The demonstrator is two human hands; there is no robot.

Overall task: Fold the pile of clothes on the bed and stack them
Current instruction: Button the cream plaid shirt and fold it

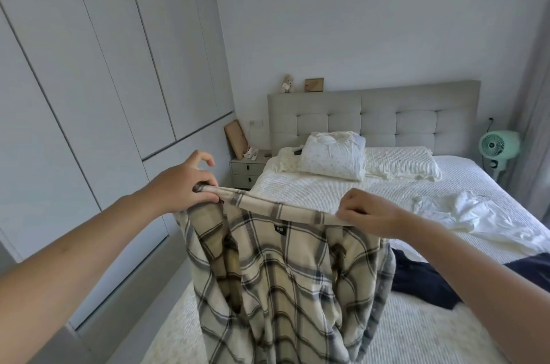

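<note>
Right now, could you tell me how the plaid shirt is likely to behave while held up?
The plaid shirt is probably floppy: it hangs in folds below the left hand and right hand. It seems light, since pinching suffices.

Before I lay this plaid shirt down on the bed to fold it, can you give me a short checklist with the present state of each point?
1. Left hand grip on one collar end of the plaid shirt: ok.
2. Right hand grip on the other end: ok.
3. Collar stretched level between the hands: ok.
4. Shirt hanging free of wrinkles: not ok, body bunched.
5. Bed surface free in front: not ok, dark garment and white garment lie to the right.
6. Sleeves untangled: cannot tell.
</note>
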